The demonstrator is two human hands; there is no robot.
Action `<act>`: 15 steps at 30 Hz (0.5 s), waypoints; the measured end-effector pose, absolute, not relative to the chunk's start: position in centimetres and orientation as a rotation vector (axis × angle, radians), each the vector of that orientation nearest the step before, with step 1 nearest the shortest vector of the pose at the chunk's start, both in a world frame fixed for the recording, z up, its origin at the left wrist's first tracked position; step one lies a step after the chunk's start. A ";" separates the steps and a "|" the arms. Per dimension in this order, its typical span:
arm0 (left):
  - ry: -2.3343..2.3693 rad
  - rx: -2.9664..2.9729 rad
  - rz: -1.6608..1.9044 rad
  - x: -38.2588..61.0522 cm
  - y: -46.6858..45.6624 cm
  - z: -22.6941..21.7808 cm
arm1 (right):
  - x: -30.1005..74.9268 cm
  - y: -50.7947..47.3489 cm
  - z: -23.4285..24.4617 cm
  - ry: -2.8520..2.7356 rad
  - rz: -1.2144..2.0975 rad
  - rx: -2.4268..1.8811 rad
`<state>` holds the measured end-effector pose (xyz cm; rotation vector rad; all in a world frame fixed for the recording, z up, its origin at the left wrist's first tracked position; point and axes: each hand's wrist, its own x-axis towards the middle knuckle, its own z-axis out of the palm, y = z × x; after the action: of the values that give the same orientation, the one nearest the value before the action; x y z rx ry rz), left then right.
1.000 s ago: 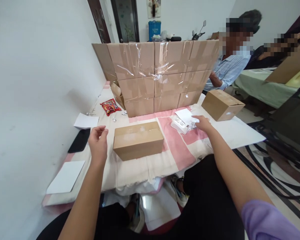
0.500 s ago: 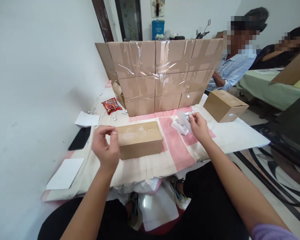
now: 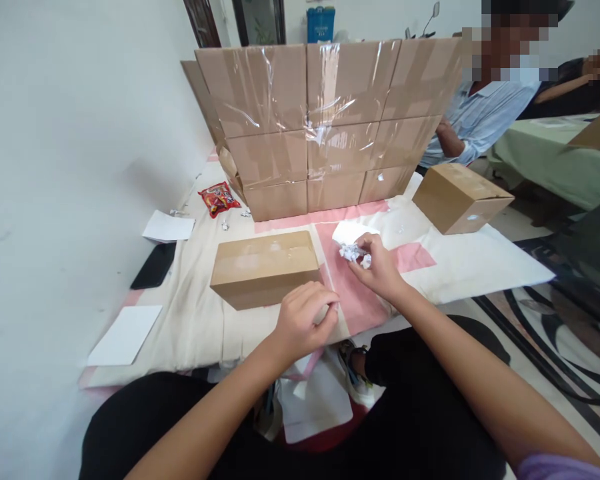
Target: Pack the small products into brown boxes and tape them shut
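Note:
My right hand (image 3: 377,263) is closed, pinching a small clear bag of white pieces (image 3: 351,251) just above the pink and white cloth (image 3: 460,263). A white paper (image 3: 347,231) lies right behind it. My left hand (image 3: 305,319) is curled into a loose fist near the cloth's front edge, beside the right end of a sealed brown cardboard box (image 3: 264,267). What its fingers enclose, if anything, is hidden.
A wall of taped cardboard boxes (image 3: 325,120) stands at the back. Another sealed box (image 3: 460,198) sits at the right. A red snack packet (image 3: 219,198), white sheets (image 3: 125,335), and a black phone (image 3: 154,265) lie at the left. A seated person (image 3: 485,107) is behind at the right.
My left hand swung from the box's left end across to its right end, near the cloth's front edge. My right hand lifted the small bag off the white stack and drew it closer.

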<state>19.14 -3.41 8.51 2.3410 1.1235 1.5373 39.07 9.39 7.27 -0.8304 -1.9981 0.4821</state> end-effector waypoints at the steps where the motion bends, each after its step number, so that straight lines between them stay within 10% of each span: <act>1: 1.157 2.274 1.538 19.5 -3.5 8.3 | 38.8 8.6 7.0 -2.011 0.538 -0.819; 15: 1.556 1.567 1.139 20.6 -3.2 4.9 | 38.7 3.6 5.7 -2.180 0.963 -0.850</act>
<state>20.62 -3.23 4.86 1.5669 1.5557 1.1389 38.73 3.57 5.73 -0.8504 -2.1798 0.9628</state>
